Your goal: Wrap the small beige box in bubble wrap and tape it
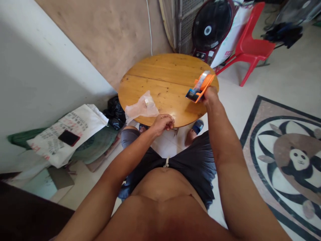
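My right hand [210, 96] grips an orange tape dispenser [207, 81] at the right side of the round wooden table [160, 72]. A roll of clear tape [202, 79] sits in the dispenser, and its dark blue front end points left. At the table's near edge, my left hand [164, 124] is closed with its fingers pinched together. What it pinches, if anything, is too small to make out. Just beyond that hand lies a crumpled, see-through plastic bag [137, 107]. A small pale piece [149, 102] shows in or on the bag.
A black fan [212, 25] and a red chair [257, 47] stand behind the table at right. To the left, a phone [69, 138] lies on a white woven sack [82, 117], near a black plastic bag [115, 112]. A panda floor mat [281, 140] lies at right.
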Motion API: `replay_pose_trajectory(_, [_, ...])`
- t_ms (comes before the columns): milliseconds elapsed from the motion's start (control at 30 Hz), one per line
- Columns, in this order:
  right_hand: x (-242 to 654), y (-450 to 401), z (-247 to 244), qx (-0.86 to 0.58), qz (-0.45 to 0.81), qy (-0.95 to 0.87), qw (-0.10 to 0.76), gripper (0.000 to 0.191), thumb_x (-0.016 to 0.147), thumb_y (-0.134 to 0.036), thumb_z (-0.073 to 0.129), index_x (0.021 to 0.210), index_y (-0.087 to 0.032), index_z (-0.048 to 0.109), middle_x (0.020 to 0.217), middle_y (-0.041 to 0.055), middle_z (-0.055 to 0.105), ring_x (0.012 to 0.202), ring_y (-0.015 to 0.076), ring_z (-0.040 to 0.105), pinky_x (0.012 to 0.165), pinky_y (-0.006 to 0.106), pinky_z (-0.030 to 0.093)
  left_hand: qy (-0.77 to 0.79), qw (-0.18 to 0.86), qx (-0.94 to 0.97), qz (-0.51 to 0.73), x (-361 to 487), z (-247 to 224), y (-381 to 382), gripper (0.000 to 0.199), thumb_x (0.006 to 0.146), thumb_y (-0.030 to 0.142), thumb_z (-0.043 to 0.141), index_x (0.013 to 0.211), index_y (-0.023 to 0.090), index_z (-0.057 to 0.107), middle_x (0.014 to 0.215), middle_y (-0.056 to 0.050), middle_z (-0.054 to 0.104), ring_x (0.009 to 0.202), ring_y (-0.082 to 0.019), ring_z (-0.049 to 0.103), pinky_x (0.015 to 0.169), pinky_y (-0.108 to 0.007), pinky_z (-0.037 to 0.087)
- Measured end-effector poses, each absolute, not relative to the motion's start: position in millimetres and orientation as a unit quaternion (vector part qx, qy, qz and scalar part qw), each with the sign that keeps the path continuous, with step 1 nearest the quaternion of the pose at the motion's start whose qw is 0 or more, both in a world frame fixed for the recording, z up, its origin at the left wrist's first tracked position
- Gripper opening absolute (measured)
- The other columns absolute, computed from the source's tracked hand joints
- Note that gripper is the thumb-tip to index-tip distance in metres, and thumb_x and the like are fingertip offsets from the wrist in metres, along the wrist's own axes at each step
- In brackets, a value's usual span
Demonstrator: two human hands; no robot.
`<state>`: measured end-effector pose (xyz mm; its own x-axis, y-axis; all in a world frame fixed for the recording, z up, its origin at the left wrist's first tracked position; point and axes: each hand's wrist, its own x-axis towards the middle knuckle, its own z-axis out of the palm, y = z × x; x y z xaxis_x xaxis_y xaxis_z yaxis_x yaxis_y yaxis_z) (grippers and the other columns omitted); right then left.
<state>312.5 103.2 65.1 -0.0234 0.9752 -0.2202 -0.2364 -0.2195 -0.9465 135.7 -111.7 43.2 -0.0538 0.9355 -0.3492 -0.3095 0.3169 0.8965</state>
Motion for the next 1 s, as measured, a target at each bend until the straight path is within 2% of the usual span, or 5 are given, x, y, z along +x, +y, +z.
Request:
replay_pose_trajectory(100, [307.7, 115.2, 63.0, -0.512, 0.584, -0.372, 0.508, 0.015, 0.084, -0.033, 0.072, 0.083, -0.018, 0.070, 0.064, -0.0001, 0.067, 0.048, 0.0117, 0.059, 0.040, 0.023, 0.050, 0.504, 0.639, 0.282, 0.507, 134.0, 45.5, -116.2, 0.019, 0.062, 0.028, 0.075, 0.067, 0.015, 0.061, 0.059, 0.002, 0.061, 0.044, -0.008, 0.056, 0.037, -0.019, 0.032])
replay_pose_trajectory(300, [289.8, 139.1, 61.0, -0.559, 0.542, -0.440, 0.447, 0.013, 0.083, -0.023, 0.074, 0.076, -0.016, 0.067, 0.054, 0.0000, 0.062, 0.044, 0.0133, 0.057, 0.041, 0.026, 0.051, 0.483, 0.659, 0.266, 0.512, 131.4, 43.6, -115.5, 0.022, 0.062, 0.029, 0.078, 0.068, 0.014, 0.062, 0.059, 0.001, 0.061, 0.044, -0.008, 0.056, 0.036, -0.018, 0.032])
replay_pose_trajectory(467, [282.9, 156.4, 64.6, -0.562, 0.525, -0.503, 0.395, 0.007, 0.090, -0.018, 0.067, 0.084, -0.014, 0.068, 0.061, 0.0016, 0.068, 0.050, 0.0130, 0.060, 0.056, 0.031, 0.058, 0.469, 0.674, 0.259, 0.508, 127.6, 40.4, -114.5, 0.023, 0.065, 0.029, 0.078, 0.067, 0.015, 0.060, 0.059, 0.001, 0.061, 0.044, -0.008, 0.057, 0.036, -0.018, 0.033])
replay_pose_trajectory(667, [278.6, 185.4, 66.9, -0.575, 0.507, -0.521, 0.376, 0.012, 0.097, -0.012, 0.055, 0.094, -0.011, 0.067, 0.067, 0.0023, 0.069, 0.052, 0.0099, 0.059, 0.068, 0.033, 0.059, 0.464, 0.687, 0.242, 0.504, 127.3, 42.9, -113.1, 0.024, 0.066, 0.032, 0.079, 0.071, 0.014, 0.063, 0.059, 0.001, 0.061, 0.045, -0.008, 0.056, 0.037, -0.018, 0.031])
replay_pose_trajectory(1000, [201.5, 243.0, 55.9, -0.577, 0.509, -0.520, 0.370, 0.022, 0.101, -0.010, 0.045, 0.116, 0.003, 0.053, 0.105, 0.0159, 0.071, 0.068, 0.0029, 0.063, 0.075, 0.031, 0.053, 0.453, 0.700, 0.191, 0.518, 123.1, 57.0, -108.2, 0.027, 0.063, 0.033, 0.080, 0.072, 0.013, 0.063, 0.066, 0.000, 0.064, 0.045, -0.008, 0.057, 0.036, -0.018, 0.031])
